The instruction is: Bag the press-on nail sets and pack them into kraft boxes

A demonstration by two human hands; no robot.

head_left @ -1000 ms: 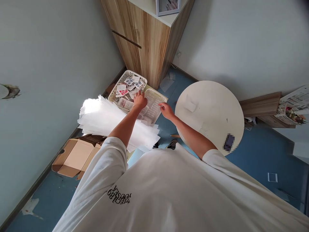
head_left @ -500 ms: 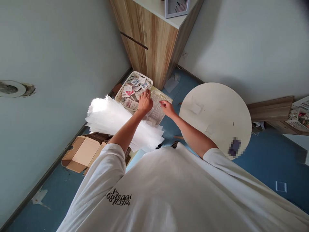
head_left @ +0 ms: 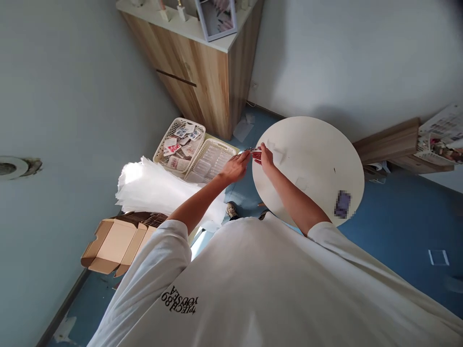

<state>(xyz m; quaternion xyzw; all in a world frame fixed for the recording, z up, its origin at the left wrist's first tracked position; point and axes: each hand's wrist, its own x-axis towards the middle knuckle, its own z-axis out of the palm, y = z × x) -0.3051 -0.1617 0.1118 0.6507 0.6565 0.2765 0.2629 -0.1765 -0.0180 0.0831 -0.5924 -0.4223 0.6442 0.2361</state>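
My left hand (head_left: 237, 166) and my right hand (head_left: 265, 158) meet at the left edge of a round white table (head_left: 318, 159). Both pinch a small thin item (head_left: 251, 150) between their fingertips; it is too small to name. Below and left of the hands stand two cream plastic baskets on the blue floor: one (head_left: 163, 145) holds several small printed packets, the other (head_left: 221, 145) holds clear flat sheets. A heap of white translucent sheets (head_left: 152, 188) lies beside them.
A wooden cabinet (head_left: 202, 72) with a picture frame (head_left: 217, 17) on top stands in the corner. An open cardboard box (head_left: 115, 241) sits by the left wall. A low wooden shelf (head_left: 390, 144) and a basket of clutter (head_left: 439, 147) are at right.
Both hands have lifted out of the sheet basket and moved right to the table's edge, now pinching a small item together. The view has swung slightly.
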